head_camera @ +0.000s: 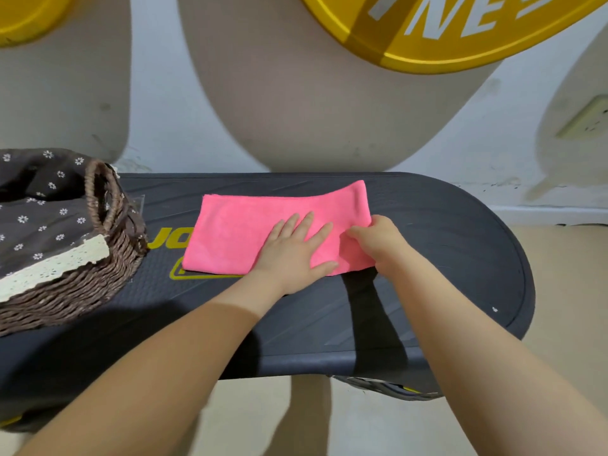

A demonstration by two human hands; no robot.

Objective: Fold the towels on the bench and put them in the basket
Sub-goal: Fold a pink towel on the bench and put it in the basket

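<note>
Yellow disc (460, 31) reads "NE"; bench (427, 258) "JO".

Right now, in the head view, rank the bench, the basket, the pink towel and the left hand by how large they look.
1. bench, widest across the frame.
2. basket, cut off at the frame's left edge, so its full extent is unsure.
3. pink towel, looks close to the basket's visible part.
4. left hand, lying flat on the towel.

Basket (65, 258) cut off by left frame edge, interior hidden under its dark floral liner (42, 209); yellow lettering on bench (427, 258) mostly covered by pink towel (250, 232); right hand (381, 241) fingertips tucked under towel's right edge, grip not visible.
</note>
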